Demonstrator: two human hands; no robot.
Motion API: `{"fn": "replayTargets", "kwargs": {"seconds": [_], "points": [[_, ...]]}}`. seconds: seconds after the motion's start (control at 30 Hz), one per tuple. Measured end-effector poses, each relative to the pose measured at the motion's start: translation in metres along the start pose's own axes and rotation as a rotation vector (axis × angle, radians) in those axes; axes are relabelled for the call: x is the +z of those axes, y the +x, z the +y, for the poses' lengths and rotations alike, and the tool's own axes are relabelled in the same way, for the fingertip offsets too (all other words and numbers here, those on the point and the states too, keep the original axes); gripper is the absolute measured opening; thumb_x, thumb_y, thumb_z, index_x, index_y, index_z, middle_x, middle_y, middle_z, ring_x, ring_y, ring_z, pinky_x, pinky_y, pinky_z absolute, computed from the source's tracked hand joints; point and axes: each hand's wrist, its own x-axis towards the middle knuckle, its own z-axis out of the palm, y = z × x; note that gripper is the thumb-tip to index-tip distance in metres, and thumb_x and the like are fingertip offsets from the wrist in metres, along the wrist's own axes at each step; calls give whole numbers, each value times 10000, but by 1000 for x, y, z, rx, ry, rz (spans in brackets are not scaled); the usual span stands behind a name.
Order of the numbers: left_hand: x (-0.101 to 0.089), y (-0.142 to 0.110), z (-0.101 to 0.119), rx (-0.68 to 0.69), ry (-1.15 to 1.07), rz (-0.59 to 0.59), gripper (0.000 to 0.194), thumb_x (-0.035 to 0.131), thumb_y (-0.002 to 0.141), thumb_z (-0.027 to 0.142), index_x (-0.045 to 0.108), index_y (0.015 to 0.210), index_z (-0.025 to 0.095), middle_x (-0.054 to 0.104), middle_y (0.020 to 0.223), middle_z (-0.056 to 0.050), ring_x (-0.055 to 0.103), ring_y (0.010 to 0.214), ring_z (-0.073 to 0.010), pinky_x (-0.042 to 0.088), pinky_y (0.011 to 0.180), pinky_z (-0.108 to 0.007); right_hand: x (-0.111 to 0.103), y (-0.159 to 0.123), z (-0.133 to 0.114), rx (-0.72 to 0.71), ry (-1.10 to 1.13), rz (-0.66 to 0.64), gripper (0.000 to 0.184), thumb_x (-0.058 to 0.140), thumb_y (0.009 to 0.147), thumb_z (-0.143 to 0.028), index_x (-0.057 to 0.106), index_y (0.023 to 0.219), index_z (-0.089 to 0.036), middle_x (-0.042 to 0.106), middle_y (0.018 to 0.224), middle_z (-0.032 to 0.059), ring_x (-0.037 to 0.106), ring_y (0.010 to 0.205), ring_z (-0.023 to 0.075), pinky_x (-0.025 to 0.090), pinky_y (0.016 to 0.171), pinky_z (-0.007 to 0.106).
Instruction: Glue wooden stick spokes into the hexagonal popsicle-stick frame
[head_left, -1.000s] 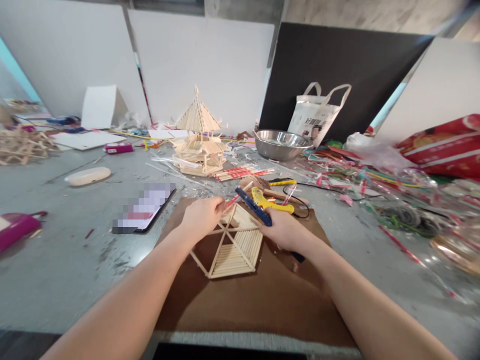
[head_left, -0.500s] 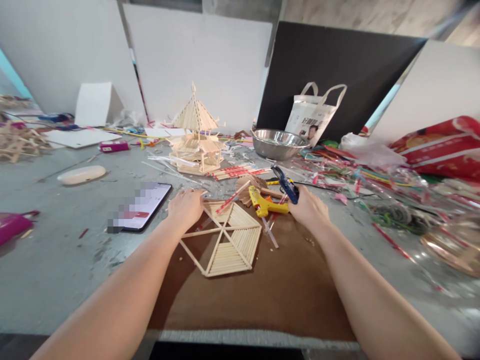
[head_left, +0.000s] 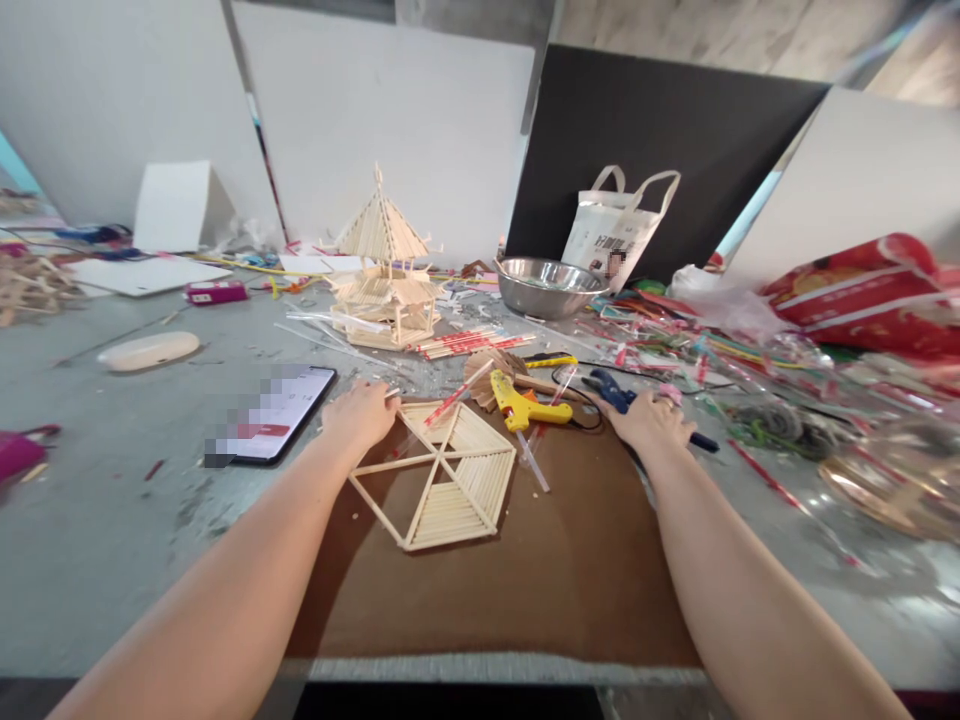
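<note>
My left hand (head_left: 358, 415) is closed at the left edge of the brown board (head_left: 480, 610), with the pale end of a short wooden stick (head_left: 392, 393) poking out of its fingertips. Beside it lies a flat hexagonal frame of wooden sticks (head_left: 457, 512), some of its triangles filled with rows of sticks. One stick with a red-patterned wrap (head_left: 448, 402) rests across the frame's upper part. Over at the board's right edge, my right hand (head_left: 651, 420) is around dark blue cutters (head_left: 611, 390), low at the tabletop; the palm hides their middle.
A yellow glue gun (head_left: 525, 405) lies right of the frame, its cord looping behind. Farther back stand a stick pagoda (head_left: 384, 265) and a metal bowl (head_left: 551, 290). Red-wrapped sticks (head_left: 469, 343) lie before them. A phone (head_left: 281, 415) is at left; plastic scraps (head_left: 787, 390) clutter the right.
My right hand has carried the cutters right and down to the tabletop. My left hand has drawn back left from the frame with the short stick; the red-wrapped stick now rests on the frame.
</note>
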Motion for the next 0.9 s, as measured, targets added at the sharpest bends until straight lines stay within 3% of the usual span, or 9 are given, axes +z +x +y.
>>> {"fn": "replayTargets", "kwargs": {"seconds": [0.1,0.17,0.27,0.37,0.63,0.8,0.9], "points": [[0,1,0,3,6,-10,414,277,767,432,522,1032,228,509,1081,-114,515,936,-253,403,756,-370,-6,-7,-8,-133,16,110,552,338,736,-471,439,1117,-84,404,1194,208,302,1119,344,201,844,530],[1,2,0,10,14,-14,412,281,763,442,538,1003,226,523,1059,-113,522,919,-251,409,741,-363,-13,-17,-17,-410,65,212,412,319,764,-300,445,1119,-133,408,1218,130,324,1124,255,209,893,436],[2,3,-1,29,21,-17,402,285,759,444,560,949,220,551,1013,-110,531,899,-250,414,727,-356,-18,-33,-31,-863,100,51,394,382,697,-171,495,1075,-174,507,1125,60,414,1041,180,250,897,310],[4,4,-1,32,15,-14,395,287,756,433,565,934,217,557,1016,-109,533,899,-254,416,720,-355,-13,-43,-40,-1020,86,-82,403,444,692,-220,498,1090,-189,518,1118,49,432,1017,194,263,887,324],[5,3,2,53,-32,-34,397,278,756,442,553,953,236,561,1023,-93,535,892,-262,419,701,-369,9,-26,-40,-880,242,46,358,399,775,-261,492,1110,-179,549,1038,74,455,969,187,325,836,305],[6,2,2,45,-22,-34,402,283,758,444,549,971,231,548,1037,-96,532,882,-252,417,706,-353,10,-15,-34,-822,346,103,356,380,786,-264,494,1080,-97,543,1055,110,460,989,192,323,858,298],[5,1,4,24,-13,24,439,266,758,482,552,985,239,539,1033,-98,519,896,-262,412,720,-369,8,-12,-31,-767,390,136,359,371,789,-272,482,1085,-102,551,1036,116,488,955,200,354,827,311]]}}
